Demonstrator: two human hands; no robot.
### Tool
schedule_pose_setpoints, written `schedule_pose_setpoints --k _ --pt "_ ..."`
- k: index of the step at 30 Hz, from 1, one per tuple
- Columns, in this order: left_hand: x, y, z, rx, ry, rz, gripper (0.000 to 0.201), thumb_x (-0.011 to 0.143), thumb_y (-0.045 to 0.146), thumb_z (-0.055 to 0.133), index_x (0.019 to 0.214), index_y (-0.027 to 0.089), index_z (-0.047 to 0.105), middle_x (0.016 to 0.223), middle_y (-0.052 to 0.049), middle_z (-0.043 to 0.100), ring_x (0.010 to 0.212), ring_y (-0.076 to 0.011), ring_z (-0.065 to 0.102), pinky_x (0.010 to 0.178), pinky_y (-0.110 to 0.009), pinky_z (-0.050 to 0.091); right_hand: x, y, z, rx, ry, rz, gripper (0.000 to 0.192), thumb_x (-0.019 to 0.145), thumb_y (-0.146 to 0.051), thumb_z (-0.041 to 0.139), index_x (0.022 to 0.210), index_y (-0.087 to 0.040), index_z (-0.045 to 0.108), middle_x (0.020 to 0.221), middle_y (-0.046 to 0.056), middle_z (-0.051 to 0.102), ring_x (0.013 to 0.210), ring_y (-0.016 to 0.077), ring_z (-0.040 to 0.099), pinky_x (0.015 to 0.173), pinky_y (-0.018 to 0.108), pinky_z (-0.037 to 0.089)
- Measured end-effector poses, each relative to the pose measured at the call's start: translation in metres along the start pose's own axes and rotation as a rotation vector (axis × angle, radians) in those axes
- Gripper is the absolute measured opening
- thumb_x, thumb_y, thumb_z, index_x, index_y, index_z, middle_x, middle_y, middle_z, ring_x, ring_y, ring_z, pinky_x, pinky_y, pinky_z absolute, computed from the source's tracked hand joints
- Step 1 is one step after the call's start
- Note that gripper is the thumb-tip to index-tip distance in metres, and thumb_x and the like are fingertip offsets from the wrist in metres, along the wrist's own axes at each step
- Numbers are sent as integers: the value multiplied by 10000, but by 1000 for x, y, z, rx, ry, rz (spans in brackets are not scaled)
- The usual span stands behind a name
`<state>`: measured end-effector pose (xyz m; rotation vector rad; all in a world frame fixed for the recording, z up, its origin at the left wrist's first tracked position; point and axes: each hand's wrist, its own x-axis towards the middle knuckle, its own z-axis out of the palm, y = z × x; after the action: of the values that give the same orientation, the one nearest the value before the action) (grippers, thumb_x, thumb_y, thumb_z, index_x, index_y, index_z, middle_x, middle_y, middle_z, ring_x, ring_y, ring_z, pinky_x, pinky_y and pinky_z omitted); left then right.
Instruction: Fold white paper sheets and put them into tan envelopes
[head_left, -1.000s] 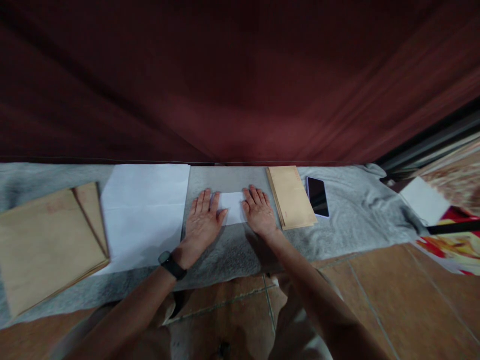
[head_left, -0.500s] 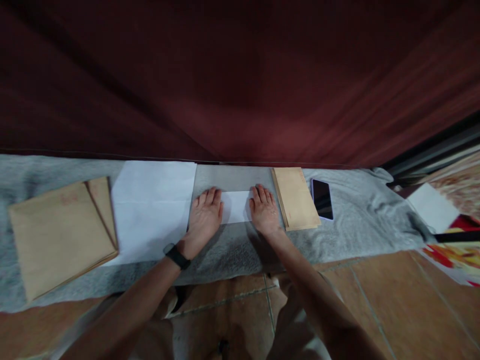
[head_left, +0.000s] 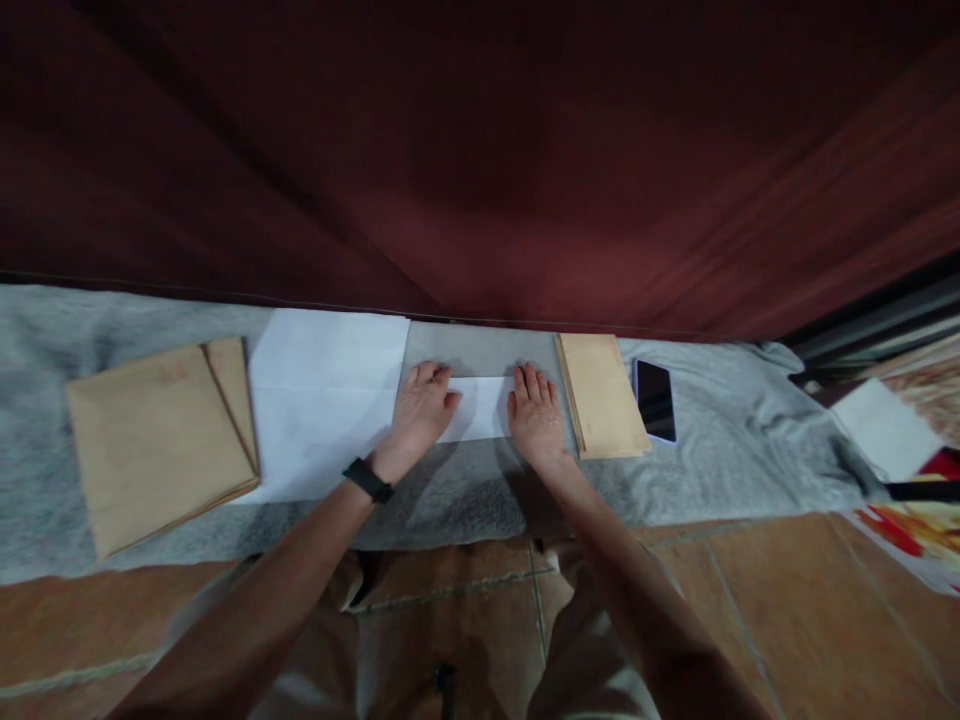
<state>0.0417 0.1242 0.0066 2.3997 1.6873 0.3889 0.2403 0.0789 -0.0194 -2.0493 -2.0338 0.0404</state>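
Observation:
A white sheet of paper, folded into a narrow strip point(head_left: 478, 408), lies crosswise between my hands. On its left end rests my left hand point(head_left: 421, 405), its fingers a little bent and the thumb held apart. My right hand point(head_left: 537, 415) lies flat over the other end, fingers stretched out. Just left of my left hand is a stack of large white sheets point(head_left: 326, 390) with a crease across it. Close by my right hand sits a small pile of brown envelopes point(head_left: 604, 395). Whatever lies under my palms is hidden.
Larger brown envelopes point(head_left: 165, 440) overlap the white stack at the left. A phone point(head_left: 655, 400) lies beside the small envelopes. Everything rests on a grey fleecy cloth point(head_left: 742, 440), with a dark red curtain point(head_left: 480, 230) behind it and a tiled floor point(head_left: 810, 600) below.
My left hand's fingers have bent from lying flat. My right hand stays flat on the strip. The whole view has shifted slightly, moving things rightward.

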Motion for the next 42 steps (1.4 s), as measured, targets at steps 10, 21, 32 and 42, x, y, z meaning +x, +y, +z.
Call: schedule_pose_setpoints --k 10,21,32,42 --pt "14 -10 -5 -223 -54 -75 147 781 259 696 911 189 702 974 -102 712 1024 -288 633 964 -394 471 -1 1 2 43 34 -36 536 1046 -229 351 1550 -56 409 1646 196 329 1528 309 306 1234 535 261" --pt "19 -12 -10 -1191 -76 -288 205 686 363 759 675 190 649 643 21 604 632 -139 533 598 -266 368 -13 -31 -20 179 -98 -526 667 1040 -444 462 1609 -134 304 1679 115 286 1561 240 242 1297 477 176" --pt "24 -3 -15 -1697 -145 -544 194 726 300 798 718 175 650 682 -8 674 658 -145 620 645 -279 496 -11 -24 -31 257 -9 -481 658 956 -126 390 1607 -185 319 1668 74 327 1551 204 272 1295 478 195" --pt "20 7 -2 -1669 -154 -470 455 812 406 794 1202 225 646 1266 -93 684 1085 -189 660 926 -315 518 5 -14 -35 1518 459 346 557 987 -583 480 1337 -166 594 1251 100 708 1182 226 673 1081 437 519"
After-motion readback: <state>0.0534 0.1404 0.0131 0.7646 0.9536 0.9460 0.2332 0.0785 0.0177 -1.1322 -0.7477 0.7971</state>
